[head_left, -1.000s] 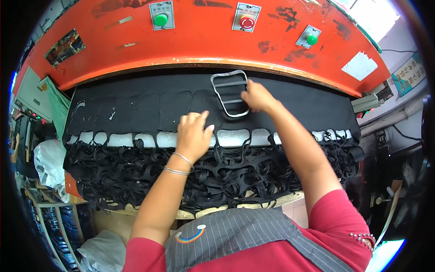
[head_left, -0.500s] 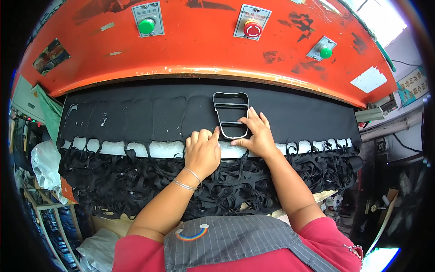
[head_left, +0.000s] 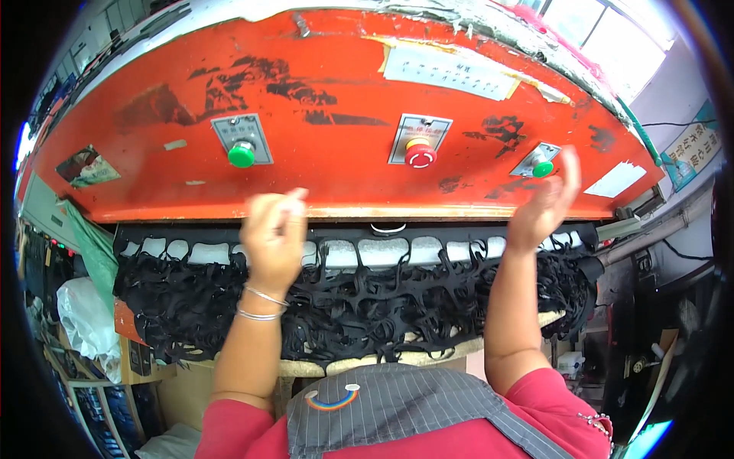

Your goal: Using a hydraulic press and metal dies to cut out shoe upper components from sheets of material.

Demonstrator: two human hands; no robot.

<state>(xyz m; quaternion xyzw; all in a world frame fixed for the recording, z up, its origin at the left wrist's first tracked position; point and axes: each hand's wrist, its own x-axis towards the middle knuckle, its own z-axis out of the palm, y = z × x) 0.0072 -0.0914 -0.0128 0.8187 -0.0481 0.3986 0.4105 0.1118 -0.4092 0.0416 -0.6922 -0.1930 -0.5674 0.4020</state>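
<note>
My left hand (head_left: pixel 274 236) is raised in front of the orange machine's lower edge, below the left green button (head_left: pixel 241 155). Its fingers are curled in, slightly blurred, with nothing visible in them. My right hand (head_left: pixel 541 210) is lifted with fingers stretched upward, just beside the right green button (head_left: pixel 542 168); whether it touches the button I cannot tell. Between the hands, the near rim of a metal cutting die (head_left: pixel 388 228) shows on the black sheet material (head_left: pixel 451 230). The rest of the die is hidden beneath the orange machine head (head_left: pixel 329 183).
A red stop button (head_left: pixel 420 154) sits between the two green ones. Tangled black offcut strips (head_left: pixel 397 306) hang along the front, below a white cutting board (head_left: pixel 367 252) seen through the cut-out gaps. At left are a green cloth (head_left: pixel 92 241) and a clear plastic bag (head_left: pixel 84 317).
Both hands have left the cutting die and risen toward the machine front, left hand leftward, right hand rightward. The view has tilted up, and the machine head now covers most of the die.
</note>
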